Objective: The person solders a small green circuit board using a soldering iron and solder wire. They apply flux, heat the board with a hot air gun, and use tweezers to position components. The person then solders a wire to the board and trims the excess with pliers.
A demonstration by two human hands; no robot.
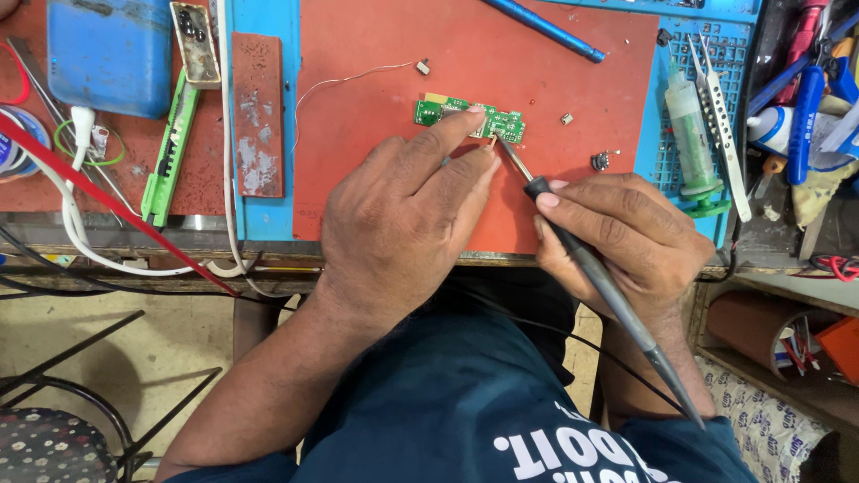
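Soldering is the work here: the right hand (626, 233) has its fingers closed around a soldering iron (591, 268), held like a pen, its tip meeting the near edge of a small green board (470, 118) that lies flat on the red mat (376, 161) in the middle of the desk (259, 18). The left hand (403, 224) is not gripping anything I can make out; its forefinger presses down on the board and the thumb rests at the edge beside the tip, pinning it. To do this well, I'd say the board must stay pinned flat, the tip should sit squarely on the joint, and those fingertips want to keep off the hot metal so close by. The iron has a dark, slim, matt handle and a thin bright shaft, its cord trailing toward the body. The mat looks soft, rubbery and scuffed; the board is rigid, glossy and rectangular. A thin bare wire (353, 79) curls across the mat above. To the right stand a pale green syringe (691, 125) and steel tweezers (720, 125) on a blue gridded pad.
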